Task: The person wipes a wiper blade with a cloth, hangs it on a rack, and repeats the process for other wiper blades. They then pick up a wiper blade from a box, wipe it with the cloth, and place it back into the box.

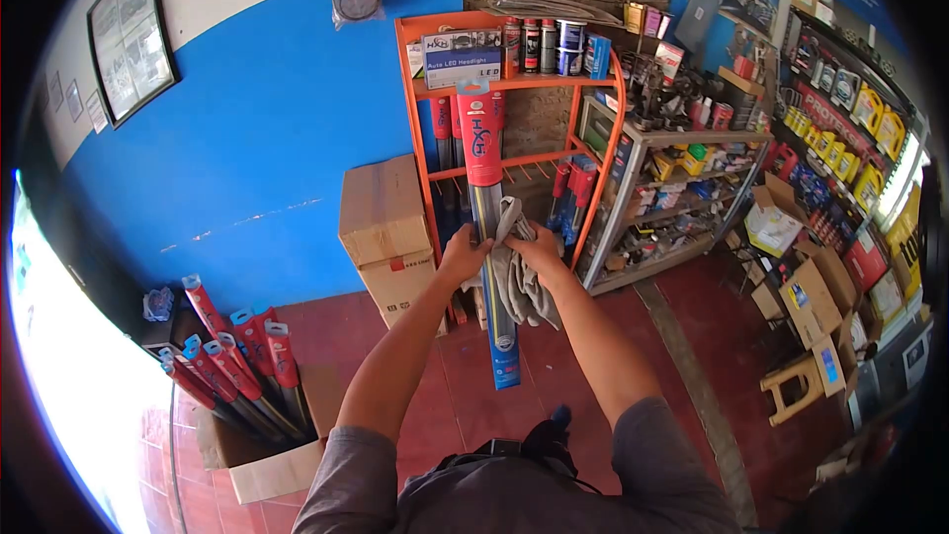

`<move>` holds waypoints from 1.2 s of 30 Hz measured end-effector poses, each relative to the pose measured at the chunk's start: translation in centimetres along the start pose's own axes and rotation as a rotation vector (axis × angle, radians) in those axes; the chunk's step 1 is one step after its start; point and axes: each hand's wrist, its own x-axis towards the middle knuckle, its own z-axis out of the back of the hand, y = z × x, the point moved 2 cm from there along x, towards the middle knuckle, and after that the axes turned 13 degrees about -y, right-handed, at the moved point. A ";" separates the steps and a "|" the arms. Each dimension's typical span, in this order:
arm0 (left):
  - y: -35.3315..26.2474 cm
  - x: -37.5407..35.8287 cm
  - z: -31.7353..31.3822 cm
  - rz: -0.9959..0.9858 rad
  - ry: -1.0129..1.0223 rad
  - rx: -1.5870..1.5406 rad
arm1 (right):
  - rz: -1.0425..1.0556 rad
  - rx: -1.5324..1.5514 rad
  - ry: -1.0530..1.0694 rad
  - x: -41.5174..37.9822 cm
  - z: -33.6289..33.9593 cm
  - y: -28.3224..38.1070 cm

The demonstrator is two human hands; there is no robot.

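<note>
A long wiper blade pack (479,143), red at the top and blue at the bottom, stands nearly upright in front of my body. My left hand (463,255) is closed around its left edge at mid-length. On the other side, my right hand (535,249) grips a crumpled grey cloth (527,287), which hangs down against the pack's right side. Part of the cloth loops up above my right fingers. Some fingertips of both hands are hidden behind the pack and the cloth.
Ahead is an orange rack (420,92) with spray cans and a headlight box (462,57). Stacked cartons (386,213) stand left of it. An open carton (277,470) of similar packs is at lower left. A glass cabinet (682,138), boxes and a stool (794,394) are on the right.
</note>
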 end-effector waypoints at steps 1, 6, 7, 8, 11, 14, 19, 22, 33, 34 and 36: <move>0.7 1.5 -1.0 0.002 -0.015 0.017 | 0.023 -0.011 0.052 2.2 0.2 -0.4; 3.0 9.1 -6.8 0.025 -0.141 0.019 | 0.046 0.007 0.188 13.8 1.6 -1.7; 3.2 10.5 -8.1 0.024 -0.129 0.004 | 0.046 -0.010 0.191 16.0 2.1 -2.2; 3.7 11.6 -9.6 0.027 -0.117 -0.014 | 0.046 -0.032 0.195 18.0 2.6 -3.2; 2.7 14.3 -12.8 0.039 -0.191 0.052 | 0.036 -0.031 0.245 23.2 4.2 -3.3; 3.2 16.5 -15.6 0.038 -0.259 0.095 | 0.106 -0.023 0.285 27.7 4.8 -5.1; 6.3 19.0 -19.1 0.004 -0.298 0.172 | 0.196 -0.085 0.348 33.3 5.2 -9.3; 9.4 19.4 -21.9 -0.076 -0.357 0.179 | 0.285 -0.067 0.334 35.9 5.1 -13.1; 21.0 15.7 -27.0 -0.300 -0.471 0.172 | 0.585 0.004 0.229 37.0 5.3 -26.0; 22.0 15.3 -27.3 -0.335 -0.492 0.182 | 0.605 0.024 0.233 36.9 5.3 -27.1; 24.5 14.4 -27.9 -0.387 -0.517 0.194 | 0.640 0.053 0.234 36.1 5.3 -29.0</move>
